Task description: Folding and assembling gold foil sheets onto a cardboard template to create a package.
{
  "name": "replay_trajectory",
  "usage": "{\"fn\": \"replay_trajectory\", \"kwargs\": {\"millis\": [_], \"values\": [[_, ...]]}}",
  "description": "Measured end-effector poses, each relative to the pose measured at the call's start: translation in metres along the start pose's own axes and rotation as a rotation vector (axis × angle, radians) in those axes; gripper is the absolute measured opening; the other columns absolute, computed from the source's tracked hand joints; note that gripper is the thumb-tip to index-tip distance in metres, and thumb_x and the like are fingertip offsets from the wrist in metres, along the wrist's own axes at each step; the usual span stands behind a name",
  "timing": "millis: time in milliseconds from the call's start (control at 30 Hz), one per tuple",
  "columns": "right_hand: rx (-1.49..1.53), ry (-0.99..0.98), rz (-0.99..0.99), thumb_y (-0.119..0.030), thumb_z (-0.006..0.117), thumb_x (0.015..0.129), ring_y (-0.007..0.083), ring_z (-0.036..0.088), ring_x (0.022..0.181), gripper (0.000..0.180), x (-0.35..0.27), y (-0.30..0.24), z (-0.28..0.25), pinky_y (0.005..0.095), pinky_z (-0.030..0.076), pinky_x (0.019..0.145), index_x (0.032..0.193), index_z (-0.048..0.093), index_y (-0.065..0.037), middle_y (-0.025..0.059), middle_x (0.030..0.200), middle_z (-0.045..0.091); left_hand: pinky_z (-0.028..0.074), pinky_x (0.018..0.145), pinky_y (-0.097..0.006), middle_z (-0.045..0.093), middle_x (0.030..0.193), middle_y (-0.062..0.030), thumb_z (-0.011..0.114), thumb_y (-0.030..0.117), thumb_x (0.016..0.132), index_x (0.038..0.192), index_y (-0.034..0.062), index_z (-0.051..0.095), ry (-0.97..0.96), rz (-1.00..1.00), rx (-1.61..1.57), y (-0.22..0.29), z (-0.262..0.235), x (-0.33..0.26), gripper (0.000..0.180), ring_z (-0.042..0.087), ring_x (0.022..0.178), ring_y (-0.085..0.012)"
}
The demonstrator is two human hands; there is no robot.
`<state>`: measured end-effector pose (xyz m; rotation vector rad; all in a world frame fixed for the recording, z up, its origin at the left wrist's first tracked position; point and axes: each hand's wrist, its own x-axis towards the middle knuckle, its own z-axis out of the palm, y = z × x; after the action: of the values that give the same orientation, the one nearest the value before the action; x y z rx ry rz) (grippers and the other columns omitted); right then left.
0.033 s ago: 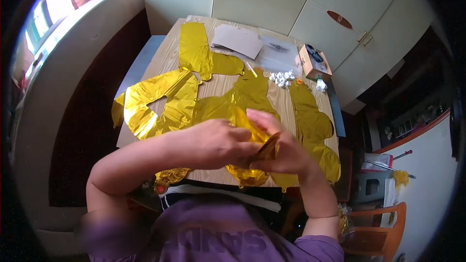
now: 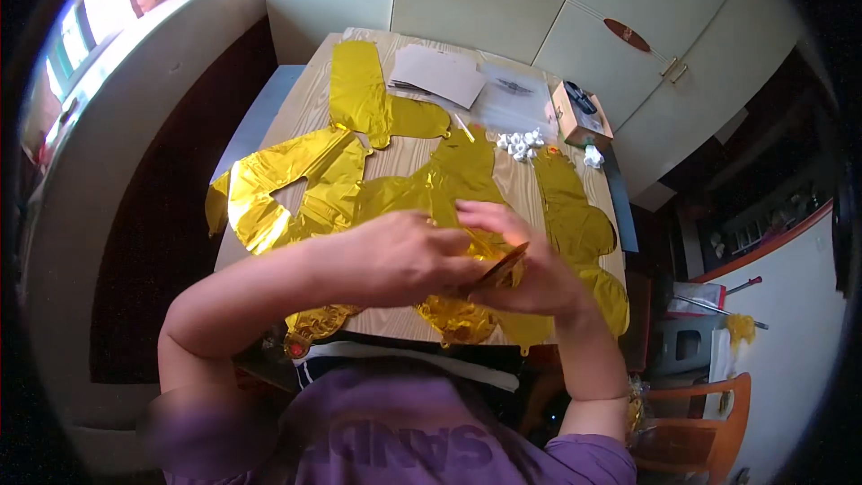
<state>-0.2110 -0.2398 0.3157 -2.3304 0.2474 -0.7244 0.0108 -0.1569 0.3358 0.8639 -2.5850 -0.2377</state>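
My left hand (image 2: 417, 260) and my right hand (image 2: 539, 278) meet over the near part of the table, both closed on a crumpled gold foil balloon (image 2: 456, 319). A folded flap of its foil stands up between my fingers and right palm. The fingertips of my left hand are partly hidden behind the foil. Beneath my hands lies a flat gold foil balloon (image 2: 467, 166). Left of it rests a shiny one with a triangular opening (image 2: 337, 180); farther back is an angled one (image 2: 359, 81). A lobed foil balloon (image 2: 575, 207) lies at the right edge.
Sheets of paper (image 2: 435, 72) and a clear plastic bag (image 2: 512, 99) lie at the back. A thin white stick (image 2: 464, 128) sits near several small white lumps (image 2: 521, 144). A wooden box (image 2: 584, 117) holds a black object. A chair (image 2: 718, 431) stands at right.
The foil between my hands has shifted: its upright flap is tilted more, and less foil shows above my fingers. My right hand has moved slightly; the flat balloons lie unmoved.
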Motion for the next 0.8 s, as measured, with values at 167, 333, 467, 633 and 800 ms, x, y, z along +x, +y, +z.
{"fn": "replay_trajectory", "kwargs": {"millis": [167,333,467,633,800], "values": [[-0.035,0.161,-0.024,-0.015,0.085,0.069,0.0316,0.053,0.124,0.065,0.02,-0.014,-0.032,0.0427,0.039,0.108,0.125,0.053,-0.005,0.0157,0.127,0.057,0.049,0.088,-0.043,0.056,0.075,-0.0036,0.063,0.013,0.084,0.141,0.0198,0.05,0.245,0.134,0.165,-0.011,-0.022,0.022,0.06,0.062,0.074,-0.0228],[-0.44,0.033,-0.117,-0.019,0.079,0.071,0.0309,0.053,0.126,0.057,0.029,-0.044,-0.063,0.0491,0.03,0.114,0.122,0.055,-0.009,0.0137,0.12,0.063,0.047,0.092,-0.044,0.058,0.078,-0.0031,0.065,0.012,0.083,0.145,0.0194,0.044,0.095,0.108,0.182,-0.01,-0.033,0.035,0.066,0.063,0.076,-0.0222],[-0.518,-0.025,-0.071,-0.013,0.075,0.073,0.0288,0.063,0.108,0.033,0.021,-0.029,-0.071,0.0523,0.032,0.112,0.105,0.064,-0.01,0.0085,0.103,0.067,0.045,0.097,-0.048,0.063,0.095,-0.006,0.07,0.014,0.08,0.145,0.0132,0.042,0.245,0.111,0.187,-0.015,-0.029,0.037,0.071,0.064,0.088,-0.0243],[-0.405,0.266,0.276,-0.002,0.067,0.078,0.0161,0.062,0.07,0.019,0.003,0.001,-0.091,0.0326,0.048,0.072,0.097,0.068,-0.003,0.0043,0.076,0.066,0.043,0.101,-0.053,0.058,0.121,-0.0136,0.073,0.013,0.078,0.132,0.0087,0.053,0.634,0.071,0.187,-0.041,-0.002,0.012,0.058,0.057,0.114,-0.0314],[-0.569,0.584,0.393,-0.004,0.06,0.086,0.0079,0.054,0.068,0.02,0.004,0.006,-0.13,0.0272,0.047,0.064,0.103,0.064,0.005,0.0061,0.074,0.065,0.026,0.114,-0.056,0.044,0.143,-0.0166,0.068,0.041,0.083,0.129,0.0088,0.056,0.096,-0.305,0.254,-0.066,0.095,-0.064,0.058,0.039,0.135,-0.0339]]}}
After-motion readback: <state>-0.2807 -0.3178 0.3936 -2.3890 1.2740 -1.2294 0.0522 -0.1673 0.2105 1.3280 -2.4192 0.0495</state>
